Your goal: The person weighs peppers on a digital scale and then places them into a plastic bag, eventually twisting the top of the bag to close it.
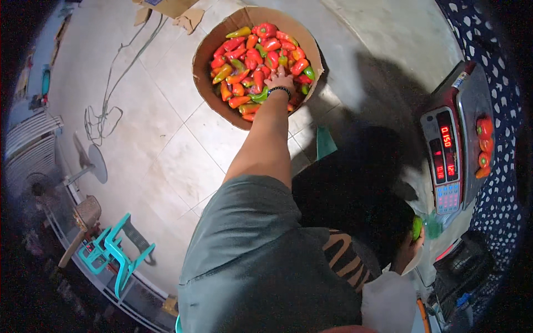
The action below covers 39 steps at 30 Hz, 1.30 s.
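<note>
Many peppers (255, 55) fill the box (202, 66) on the floor; left hand (279, 81) reaches in at its right side, fingers buried, grip not discernible. Right hand (412, 244) clasps a green pepper (417, 227) just beside the scale (452, 150). Risk: long lean could tip balance, or a loose grab drop peppers.

Left of my reaching arm I see a loose cable (102, 114) on the tiled floor (177, 161), and nearer me a turquoise plastic chair (114, 255).
</note>
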Each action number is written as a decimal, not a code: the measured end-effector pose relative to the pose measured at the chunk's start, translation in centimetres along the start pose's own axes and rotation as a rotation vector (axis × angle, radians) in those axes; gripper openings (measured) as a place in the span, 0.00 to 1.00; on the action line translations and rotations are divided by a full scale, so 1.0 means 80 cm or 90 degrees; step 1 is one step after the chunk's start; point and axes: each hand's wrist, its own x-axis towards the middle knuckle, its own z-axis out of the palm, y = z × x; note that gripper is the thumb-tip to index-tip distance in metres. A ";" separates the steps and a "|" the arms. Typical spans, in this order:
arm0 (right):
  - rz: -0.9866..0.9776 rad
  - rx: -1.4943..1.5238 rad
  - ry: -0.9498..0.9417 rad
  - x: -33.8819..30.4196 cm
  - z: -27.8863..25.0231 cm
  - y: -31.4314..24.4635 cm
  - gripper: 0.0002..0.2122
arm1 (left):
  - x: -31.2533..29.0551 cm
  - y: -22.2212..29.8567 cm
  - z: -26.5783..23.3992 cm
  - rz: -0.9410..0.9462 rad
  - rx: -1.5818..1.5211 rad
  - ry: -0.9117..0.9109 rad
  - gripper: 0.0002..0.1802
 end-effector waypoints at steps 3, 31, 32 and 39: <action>0.044 0.074 -0.048 0.018 -0.008 -0.022 0.22 | 0.026 -0.026 0.041 -0.033 0.023 0.075 0.20; -0.506 -0.017 -0.139 0.066 0.058 -0.234 0.28 | -0.234 0.085 -0.179 0.475 -0.858 0.124 0.19; -0.473 -0.049 -0.085 0.055 0.041 -0.203 0.27 | -0.248 0.131 -0.191 0.549 -0.757 0.145 0.21; -0.277 -0.169 0.095 -0.027 0.005 -0.021 0.24 | -0.353 0.406 -0.230 0.853 -0.329 0.418 0.24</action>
